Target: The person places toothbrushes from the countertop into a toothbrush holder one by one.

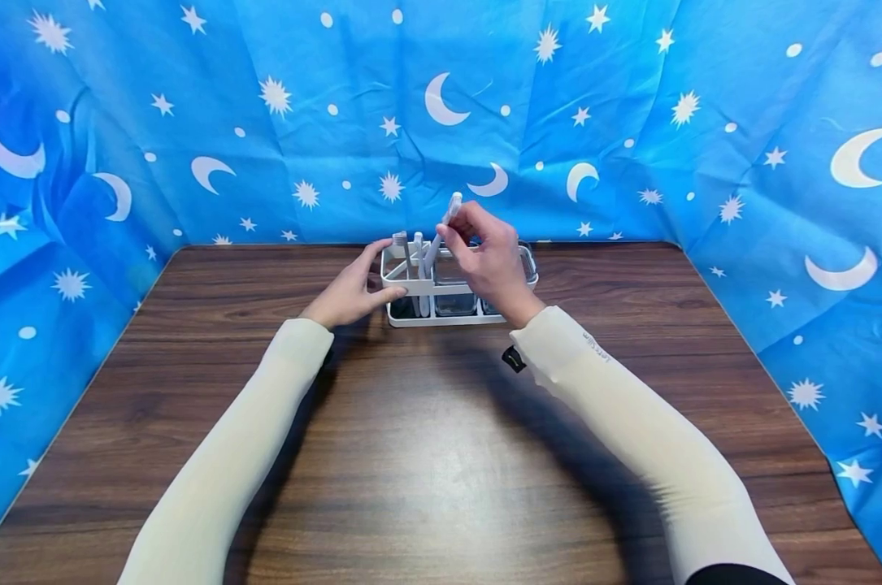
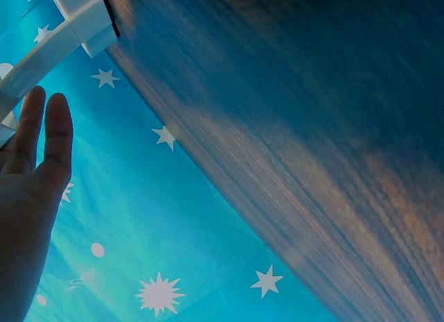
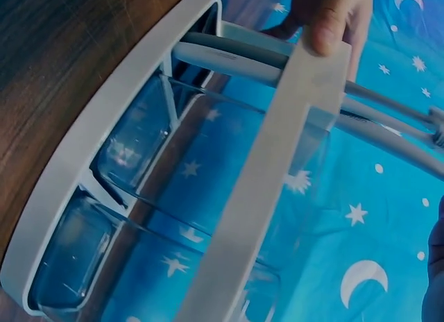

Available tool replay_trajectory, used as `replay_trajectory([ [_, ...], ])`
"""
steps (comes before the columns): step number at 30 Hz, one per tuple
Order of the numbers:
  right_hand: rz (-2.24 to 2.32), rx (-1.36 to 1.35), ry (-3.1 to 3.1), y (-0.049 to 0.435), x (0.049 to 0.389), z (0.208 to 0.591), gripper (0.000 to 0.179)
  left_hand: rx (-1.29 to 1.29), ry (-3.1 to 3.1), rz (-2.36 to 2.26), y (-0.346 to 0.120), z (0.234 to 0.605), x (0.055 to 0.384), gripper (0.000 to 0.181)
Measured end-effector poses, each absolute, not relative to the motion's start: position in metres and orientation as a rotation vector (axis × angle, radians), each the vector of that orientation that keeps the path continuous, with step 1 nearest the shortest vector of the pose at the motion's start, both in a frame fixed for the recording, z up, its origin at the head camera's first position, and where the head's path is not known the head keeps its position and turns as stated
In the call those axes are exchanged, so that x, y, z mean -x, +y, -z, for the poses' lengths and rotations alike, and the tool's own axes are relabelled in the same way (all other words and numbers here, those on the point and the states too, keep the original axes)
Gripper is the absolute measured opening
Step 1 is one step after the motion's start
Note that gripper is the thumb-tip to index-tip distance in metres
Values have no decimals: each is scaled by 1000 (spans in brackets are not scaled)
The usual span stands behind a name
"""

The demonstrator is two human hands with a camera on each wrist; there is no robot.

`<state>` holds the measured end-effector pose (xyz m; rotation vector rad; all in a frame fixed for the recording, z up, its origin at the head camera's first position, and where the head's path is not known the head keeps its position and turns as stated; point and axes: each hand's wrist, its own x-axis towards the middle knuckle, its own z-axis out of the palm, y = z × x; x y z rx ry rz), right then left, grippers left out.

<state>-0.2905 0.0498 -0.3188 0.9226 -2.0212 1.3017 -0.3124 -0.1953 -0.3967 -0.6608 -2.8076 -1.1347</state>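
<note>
A white toothbrush holder point(image 1: 411, 288) stands near the table's back edge. Its left end is held by my left hand point(image 1: 349, 292), thumb on the front rail and fingers around the far side; the right wrist view shows that thumb on the rail point(image 3: 322, 65). My right hand point(image 1: 492, 256) pinches a white toothbrush point(image 1: 453, 207) near its upper end. This brush slants down into the left compartment. A grey toothbrush point(image 1: 402, 245) and another pale toothbrush point(image 1: 419, 244) stand in that compartment too. The right hand's fingertips are mostly out of the right wrist view.
Two clear cups sit in the holder's other compartments: one clear cup point(image 3: 135, 145) next to the brushes, another clear cup point(image 3: 73, 252) beyond it. The brown wooden table point(image 1: 426, 455) stretches toward me. Behind hangs a blue cloth point(image 1: 441, 162) with stars and moons.
</note>
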Motion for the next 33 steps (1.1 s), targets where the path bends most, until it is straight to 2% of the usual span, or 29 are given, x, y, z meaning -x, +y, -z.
replay_trajectory([
  [12,-1235,-933,-2150,44,297,337,15,654,-2812,1112,-193,393,313,84],
  [22,-1224,-905,-2295,40,300,349,6,651,-2811,1118,-194,395,313,83],
  [33,-1216,-879,-2411,38,301,356,6,656,-2808,1155,-195,396,311,82],
])
